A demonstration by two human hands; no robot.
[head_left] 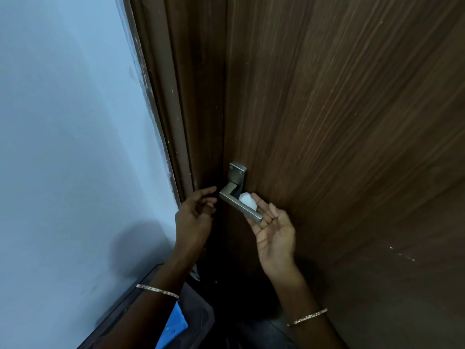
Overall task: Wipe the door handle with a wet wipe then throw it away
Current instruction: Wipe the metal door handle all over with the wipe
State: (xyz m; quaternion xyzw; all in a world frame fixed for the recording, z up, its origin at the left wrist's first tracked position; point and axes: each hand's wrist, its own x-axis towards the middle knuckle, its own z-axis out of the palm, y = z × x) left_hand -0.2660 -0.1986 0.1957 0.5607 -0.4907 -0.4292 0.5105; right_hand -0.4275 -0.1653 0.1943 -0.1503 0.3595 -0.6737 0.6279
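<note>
My right hand [273,227], palm up, pinches a bunched white wet wipe [247,200] in its fingertips and presses it against the back of the brushed-metal lever door handle [240,204]. My left hand [195,212] hangs slack and empty just beside the lever's bend. The handle sits on a dark wood-grain door [339,122]; no writing is readable anywhere. A thin gold bangle [307,316] circles each wrist

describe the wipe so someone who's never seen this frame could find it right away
Start at the dark wood door and find its metal lever handle near the frame. The wet wipe is the small white wad pressed against the lever by the right hand, the only white thing there.
</note>
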